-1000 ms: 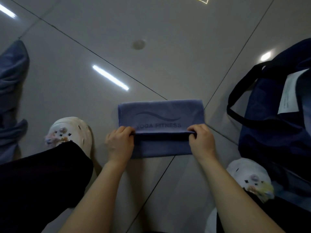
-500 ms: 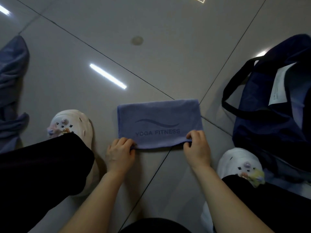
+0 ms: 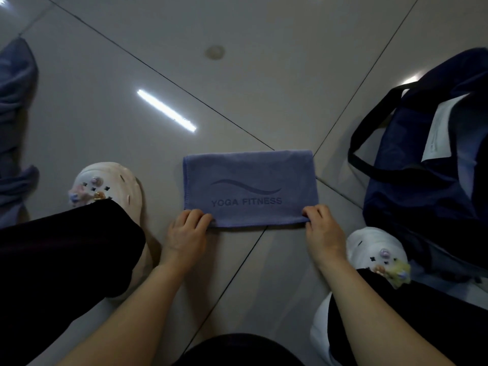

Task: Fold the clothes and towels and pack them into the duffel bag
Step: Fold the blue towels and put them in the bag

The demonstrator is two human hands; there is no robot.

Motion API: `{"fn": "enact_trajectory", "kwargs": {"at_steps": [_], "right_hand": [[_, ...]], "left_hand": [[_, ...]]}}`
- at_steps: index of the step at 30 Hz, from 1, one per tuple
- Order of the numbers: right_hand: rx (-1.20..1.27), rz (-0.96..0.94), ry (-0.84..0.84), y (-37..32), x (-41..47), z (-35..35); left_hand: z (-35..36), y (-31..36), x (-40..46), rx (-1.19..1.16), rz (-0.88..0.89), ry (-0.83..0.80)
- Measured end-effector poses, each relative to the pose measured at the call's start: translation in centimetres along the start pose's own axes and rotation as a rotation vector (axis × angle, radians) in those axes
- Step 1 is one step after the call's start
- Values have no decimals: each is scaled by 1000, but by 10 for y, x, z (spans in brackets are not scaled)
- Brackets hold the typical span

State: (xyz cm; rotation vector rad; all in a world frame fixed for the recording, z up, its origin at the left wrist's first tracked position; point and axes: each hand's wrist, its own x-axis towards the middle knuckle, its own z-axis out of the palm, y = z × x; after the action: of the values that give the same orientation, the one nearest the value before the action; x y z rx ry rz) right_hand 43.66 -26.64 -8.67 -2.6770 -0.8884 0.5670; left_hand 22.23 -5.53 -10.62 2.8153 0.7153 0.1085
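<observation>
1. We see a glossy grey tiled floor (image 3: 264, 75) with dark grout lines and reflected strip lights.
2. Our left hand (image 3: 186, 233) and right hand (image 3: 323, 229) each pinch a near corner of the folded blue towel (image 3: 250, 186), which lies flat between them.
3. The navy duffel bag (image 3: 427, 186) sits right of our right hand.

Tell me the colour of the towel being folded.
Lavender-blue towel with darker "YOGA FITNESS" lettering and a wave logo; seen in the head view.

The glossy tiled floor (image 3: 264, 75) carries a folded towel (image 3: 250, 188), duffel bag (image 3: 427, 196) and crumpled cloth (image 3: 13, 128).
</observation>
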Motion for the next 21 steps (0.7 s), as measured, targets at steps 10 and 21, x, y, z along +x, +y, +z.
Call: {"fn": "enact_trajectory", "kwargs": {"at_steps": [10, 21], "right_hand": [[-26, -3, -184, -11, 14, -36], [98, 113, -637, -49, 35, -143]], "left_hand": [[-39, -8, 33, -67, -2, -303], [-141, -10, 73, -532, -421, -985]]}}
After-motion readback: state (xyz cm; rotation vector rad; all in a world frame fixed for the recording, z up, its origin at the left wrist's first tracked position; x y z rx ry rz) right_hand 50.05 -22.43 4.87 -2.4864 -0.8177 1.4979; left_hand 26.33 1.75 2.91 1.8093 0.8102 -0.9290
